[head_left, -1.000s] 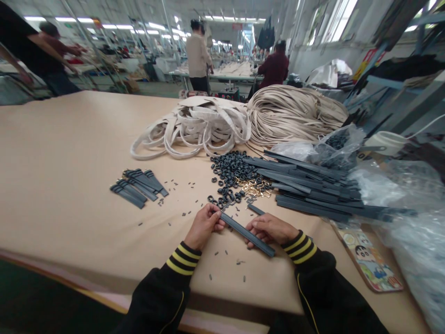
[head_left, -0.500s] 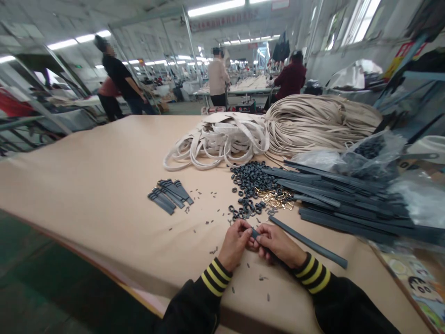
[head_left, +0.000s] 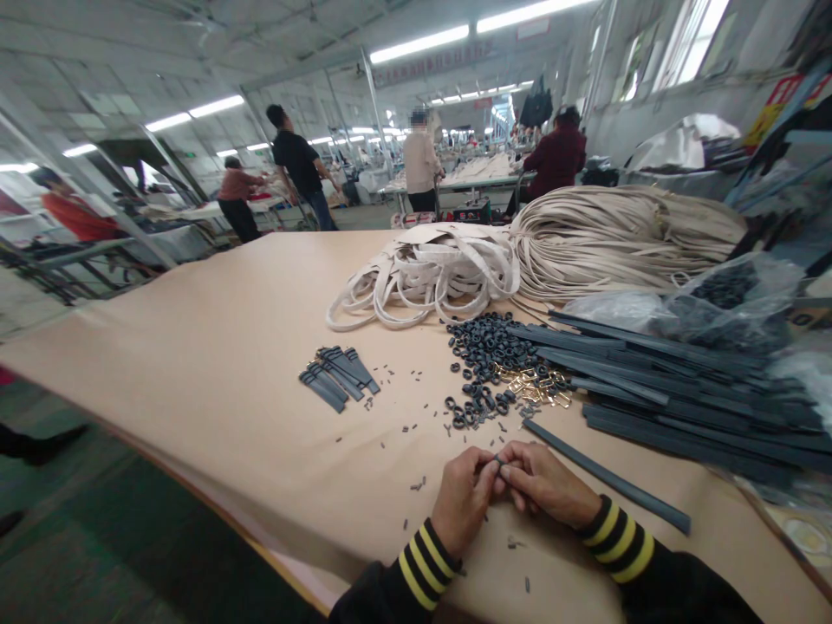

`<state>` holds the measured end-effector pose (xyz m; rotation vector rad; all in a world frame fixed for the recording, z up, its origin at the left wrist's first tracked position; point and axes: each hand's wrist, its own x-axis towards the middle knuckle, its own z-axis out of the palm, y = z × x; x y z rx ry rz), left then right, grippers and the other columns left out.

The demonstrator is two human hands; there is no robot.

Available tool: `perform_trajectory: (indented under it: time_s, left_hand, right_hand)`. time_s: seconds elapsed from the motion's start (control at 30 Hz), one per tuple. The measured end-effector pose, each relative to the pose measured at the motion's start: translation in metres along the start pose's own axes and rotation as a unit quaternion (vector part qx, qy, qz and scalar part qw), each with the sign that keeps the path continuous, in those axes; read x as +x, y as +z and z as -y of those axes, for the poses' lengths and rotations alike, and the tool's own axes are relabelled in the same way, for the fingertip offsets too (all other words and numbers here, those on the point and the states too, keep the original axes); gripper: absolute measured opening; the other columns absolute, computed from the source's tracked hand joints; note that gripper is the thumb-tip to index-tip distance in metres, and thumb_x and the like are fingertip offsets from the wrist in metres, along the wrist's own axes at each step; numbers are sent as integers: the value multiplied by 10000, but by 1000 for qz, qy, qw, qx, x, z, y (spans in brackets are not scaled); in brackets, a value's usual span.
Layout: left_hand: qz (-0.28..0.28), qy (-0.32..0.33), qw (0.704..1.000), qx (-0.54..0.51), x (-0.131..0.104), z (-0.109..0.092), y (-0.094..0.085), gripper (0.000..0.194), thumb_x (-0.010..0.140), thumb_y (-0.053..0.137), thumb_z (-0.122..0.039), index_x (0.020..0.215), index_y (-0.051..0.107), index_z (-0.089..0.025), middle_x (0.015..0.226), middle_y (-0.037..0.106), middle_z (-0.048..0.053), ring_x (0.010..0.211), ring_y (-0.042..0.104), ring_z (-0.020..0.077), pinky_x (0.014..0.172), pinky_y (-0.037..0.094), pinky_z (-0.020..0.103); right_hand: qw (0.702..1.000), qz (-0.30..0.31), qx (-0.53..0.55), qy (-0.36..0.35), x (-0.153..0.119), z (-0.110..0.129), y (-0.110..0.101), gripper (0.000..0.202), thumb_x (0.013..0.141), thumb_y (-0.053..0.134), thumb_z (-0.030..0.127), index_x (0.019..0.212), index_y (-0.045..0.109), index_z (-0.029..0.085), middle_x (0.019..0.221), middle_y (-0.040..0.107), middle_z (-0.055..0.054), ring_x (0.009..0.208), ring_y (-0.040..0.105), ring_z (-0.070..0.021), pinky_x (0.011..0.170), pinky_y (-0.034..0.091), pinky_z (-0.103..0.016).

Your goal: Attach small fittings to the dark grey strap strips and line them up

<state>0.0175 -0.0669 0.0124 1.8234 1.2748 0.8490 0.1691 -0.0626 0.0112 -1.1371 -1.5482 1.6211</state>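
My left hand point(head_left: 464, 494) and my right hand point(head_left: 551, 483) meet near the front edge of the table, thumbs and fingertips pinched together. Between them is a dark grey strap point(head_left: 498, 462), of which only a tiny bit shows; the fingers cover the rest. Just right of my right hand lies a single long dark strap point(head_left: 604, 475). Beyond the hands sit a heap of small dark loops point(head_left: 489, 347) and some gold-coloured metal clasps point(head_left: 533, 383). To the left, several short straps with loops and metal ends point(head_left: 339, 378) lie fanned side by side.
Tiny dark offcuts point(head_left: 416, 487) are scattered across the brown-covered table point(head_left: 214, 347). A stack of long dark strips point(head_left: 702, 390) lies at right. Behind are white bands point(head_left: 422, 277), a big beige cord bundle point(head_left: 624, 238) and plastic bags point(head_left: 734, 295). People point(head_left: 302, 165) stand at farther tables.
The camera has turned left, so the table's contents appear farther right and lower. My fingertips are closer together, hiding most of the strap that showed between them.
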Motion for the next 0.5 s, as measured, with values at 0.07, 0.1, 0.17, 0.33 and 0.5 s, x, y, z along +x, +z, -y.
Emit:
perform_trajectory:
  time_s: [0.07,0.1,0.17,0.33,0.5]
  left_hand:
    - [-14,48,998,39,-2,1,2,169,832,399,-186,771,551,-142,676,584,36,629,536,133,604,434,244]
    - [-23,83,994,63,-2,3,1,168,830,386,-166,769,541,-142,708,582,46,661,537,139,625,441,253]
    - [-40,153,982,104,1,6,-2,167,820,357,-117,793,520,-140,776,569,65,737,533,152,676,451,274]
    - [-96,164,951,246,30,15,-24,182,767,366,-42,825,505,-145,889,522,89,862,486,187,758,451,333]
    - [-27,96,898,429,51,30,-27,127,781,423,-82,786,538,-135,799,543,86,764,503,196,644,459,294]
  right_hand:
    - [1000,-10,-2,19,1,1,1,153,796,444,304,776,442,152,642,595,5,364,429,-40,333,324,-135]
    - [999,-14,-2,31,1,2,2,141,798,430,297,775,435,157,624,586,14,356,420,-42,330,322,-137]
    - [999,-26,-12,46,2,3,0,118,801,403,279,768,426,167,582,562,31,345,398,-48,325,306,-144]
    - [985,-93,-147,3,-1,4,-11,187,799,396,261,632,427,183,518,479,38,446,441,-84,432,353,-183]
    - [953,-165,-245,-63,5,-24,-23,249,724,471,427,583,526,229,580,574,-22,571,560,-184,532,453,-273]
